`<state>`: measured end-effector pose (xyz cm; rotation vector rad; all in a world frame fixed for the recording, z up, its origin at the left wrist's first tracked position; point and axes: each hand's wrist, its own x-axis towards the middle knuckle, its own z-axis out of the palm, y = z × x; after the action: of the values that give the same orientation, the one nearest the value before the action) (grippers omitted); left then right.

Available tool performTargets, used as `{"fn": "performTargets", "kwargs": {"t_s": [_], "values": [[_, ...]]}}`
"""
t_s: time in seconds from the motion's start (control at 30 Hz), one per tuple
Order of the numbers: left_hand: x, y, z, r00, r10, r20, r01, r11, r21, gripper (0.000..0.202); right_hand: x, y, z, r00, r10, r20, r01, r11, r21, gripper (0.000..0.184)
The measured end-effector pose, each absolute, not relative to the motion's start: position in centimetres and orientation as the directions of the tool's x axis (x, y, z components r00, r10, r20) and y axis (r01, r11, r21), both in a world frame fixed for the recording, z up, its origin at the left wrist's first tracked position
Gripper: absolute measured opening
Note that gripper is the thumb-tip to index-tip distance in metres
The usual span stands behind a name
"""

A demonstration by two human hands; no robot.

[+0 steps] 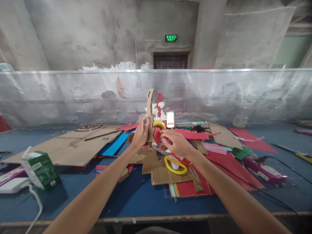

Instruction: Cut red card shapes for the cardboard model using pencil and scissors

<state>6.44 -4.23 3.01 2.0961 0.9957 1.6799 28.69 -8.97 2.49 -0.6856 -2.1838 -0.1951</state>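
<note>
My left hand [141,132] is closed around the lower part of an upright brown cardboard cutout [149,105], whose narrow top curls over like a hook. The fingers of my right hand [175,143] pinch a small piece of red paper [157,135] against the cutout's right side. Just behind sits a curved yellow piece [160,124], partly hidden, so I cannot tell what it is. Under my right hand lie scissors with yellow handles [175,165], resting on cardboard scraps [158,172]. Farther back stands a red hooked shape [159,103] among white paper flowers [161,112].
A large cardboard sheet [70,146] and a green box [40,170] lie to the left. On the right are red paper sheets [229,167], a purple device [265,172] with a black cable, and a yellow-handled tool [302,157]. A perforated metal screen [195,94] borders the back.
</note>
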Motion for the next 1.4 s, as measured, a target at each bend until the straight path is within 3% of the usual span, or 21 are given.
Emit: {"fn": "performTargets", "kwargs": {"t_s": [0.07, 0.17, 0.5, 0.87, 1.07, 1.23, 1.4], "values": [[6.5, -4.5, 3.4, 0.111, 0.619, 0.778, 0.453, -0.728, 0.515, 0.040, 28.8, -8.9, 2.5, -0.487, 0.483, 0.727, 0.531, 0.825, -0.192, 0.014], [6.7, -5.1, 3.9, 0.145, 0.584, 0.799, 0.492, -0.743, 0.453, 0.039, 28.9, -8.7, 2.3, -0.465, 0.541, 0.701, 0.501, 0.813, -0.295, 0.020], [6.5, -5.9, 5.1, 0.271, 0.627, 0.730, 0.552, -0.723, 0.416, 0.032, 29.0, -7.3, 1.2, -0.352, 0.555, 0.754, 0.435, 0.810, -0.394, 0.051], [5.0, -5.7, 6.8, 0.533, 0.657, 0.533, 0.377, -0.748, 0.546, 0.030, 28.8, -6.8, 0.8, -0.261, 0.729, 0.633, 0.300, 0.684, -0.665, 0.029], [4.9, -6.0, 6.9, 0.485, 0.780, 0.396, 0.349, -0.588, 0.730, 0.032, 28.9, -6.7, 1.4, -0.191, 0.795, 0.576, 0.159, 0.604, -0.781, 0.026], [4.6, -5.6, 6.5, 0.446, 0.865, 0.233, 0.386, -0.420, 0.821, 0.027, 29.1, -6.4, 1.5, -0.126, 0.802, 0.584, 0.115, 0.597, -0.794, 0.024], [4.4, -5.0, 6.4, 0.361, 0.910, 0.201, 0.295, -0.317, 0.901, 0.026, 30.0, -6.2, 2.0, 0.015, 0.810, 0.587, 0.072, 0.585, -0.808, 0.022]]}}
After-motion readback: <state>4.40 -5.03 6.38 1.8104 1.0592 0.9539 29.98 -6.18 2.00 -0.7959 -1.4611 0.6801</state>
